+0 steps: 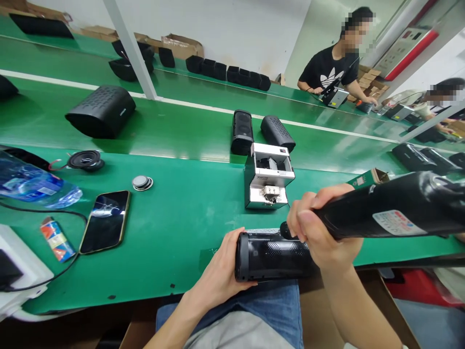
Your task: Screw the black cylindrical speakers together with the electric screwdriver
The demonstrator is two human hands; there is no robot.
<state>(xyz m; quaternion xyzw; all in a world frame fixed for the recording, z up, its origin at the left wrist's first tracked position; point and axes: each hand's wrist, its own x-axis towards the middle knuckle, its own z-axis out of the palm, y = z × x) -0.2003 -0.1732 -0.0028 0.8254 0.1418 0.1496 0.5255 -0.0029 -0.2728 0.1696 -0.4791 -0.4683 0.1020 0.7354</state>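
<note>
Big green workbench (174, 228) with a white screw feeder box (267, 177) in the middle. At the near edge, over the lap, lies a black cylindrical speaker (271, 256): left hand (221, 271) cups its end, right hand (321, 228) is wrapped round a black electric screwdriver (392, 211), tip on the speaker. A smartphone (106, 221) lies off left.

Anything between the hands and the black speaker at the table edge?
Nothing visible. The left hand already cups the end of the black speaker, and the right hand, gripping the electric screwdriver, rests against its top. The white screw feeder stands apart, behind.
</note>
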